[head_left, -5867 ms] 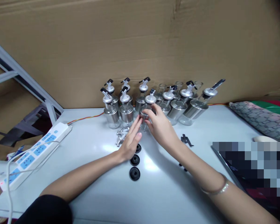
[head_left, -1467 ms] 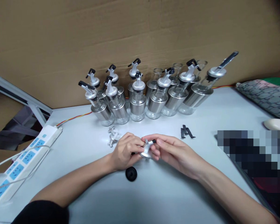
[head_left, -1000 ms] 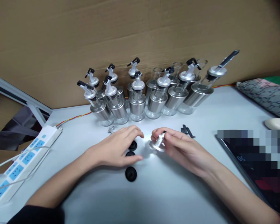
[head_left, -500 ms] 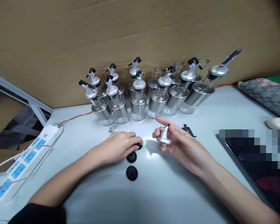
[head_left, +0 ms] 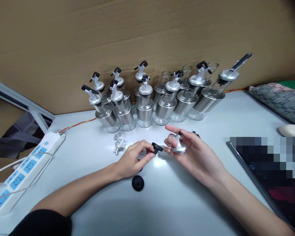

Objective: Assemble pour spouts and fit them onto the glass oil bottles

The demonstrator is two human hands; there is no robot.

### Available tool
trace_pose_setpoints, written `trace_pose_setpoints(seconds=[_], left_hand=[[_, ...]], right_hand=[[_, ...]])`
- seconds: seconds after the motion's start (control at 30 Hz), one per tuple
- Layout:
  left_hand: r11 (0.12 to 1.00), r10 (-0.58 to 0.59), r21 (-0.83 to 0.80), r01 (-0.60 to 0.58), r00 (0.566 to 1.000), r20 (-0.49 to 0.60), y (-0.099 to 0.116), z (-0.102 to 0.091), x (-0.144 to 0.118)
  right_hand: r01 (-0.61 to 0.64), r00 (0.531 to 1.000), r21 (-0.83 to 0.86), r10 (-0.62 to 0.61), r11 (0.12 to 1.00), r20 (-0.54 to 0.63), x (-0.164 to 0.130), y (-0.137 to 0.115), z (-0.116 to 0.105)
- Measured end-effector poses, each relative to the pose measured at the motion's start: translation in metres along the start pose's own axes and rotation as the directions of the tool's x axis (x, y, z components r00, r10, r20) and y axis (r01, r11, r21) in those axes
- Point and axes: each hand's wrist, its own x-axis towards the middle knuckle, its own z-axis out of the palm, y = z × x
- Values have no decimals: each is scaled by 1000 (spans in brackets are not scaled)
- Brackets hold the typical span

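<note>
My left hand (head_left: 134, 158) pinches a small black rubber stopper (head_left: 156, 148) between thumb and fingers, lifted off the white table (head_left: 177, 200). My right hand (head_left: 196, 154) holds a silver pourer cap (head_left: 178, 146), its wide rim facing down and toward me. The stopper is a few centimetres left of the cap, not touching it. Another black stopper (head_left: 138, 183) lies on the table below my left hand. Loose silver spout parts (head_left: 119, 144) lie just left of that hand.
A row of glass-and-steel oil bottles (head_left: 145, 105) with pourer tops stands against a cardboard wall. A white power strip (head_left: 27, 165) lies at the left edge. A patterned pouch (head_left: 280, 101), a pale mouse (head_left: 291, 130) and a dark tablet (head_left: 272, 177) sit at right.
My left hand picked a black stopper off the table and carried it right, up to the cap. My right hand turned the silver cap and shifted slightly lower and right.
</note>
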Motion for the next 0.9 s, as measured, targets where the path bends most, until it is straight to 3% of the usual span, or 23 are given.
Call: trace_pose_setpoints(seconds=[0.13, 0.3, 0.43, 0.6, 0.77, 0.9], left_hand=[[1000, 21, -22, -22, 999, -46, 0, -1, 1], [991, 128, -22, -129, 990, -61, -2, 0, 1], [990, 138, -1, -138, 987, -81, -2, 0, 1], [996, 90, 23, -88, 990, -105, -3, 0, -1], [996, 91, 0, -92, 992, -91, -1, 0, 0], [990, 135, -11, -137, 986, -96, -1, 0, 1]], right_hand=[[-1, 1000, -15, 1, 1000, 3, -2, 1, 1], [50, 998, -21, -49, 999, 43, -4, 2, 1], [93, 996, -185, -92, 978, 18, -3, 2, 0], [71, 989, -333, -109, 940, -99, 1, 3, -4], [150, 948, -515, -270, 844, -167, 2, 4, -12], [258, 921, -621, -382, 740, -73, 2, 5, -13]])
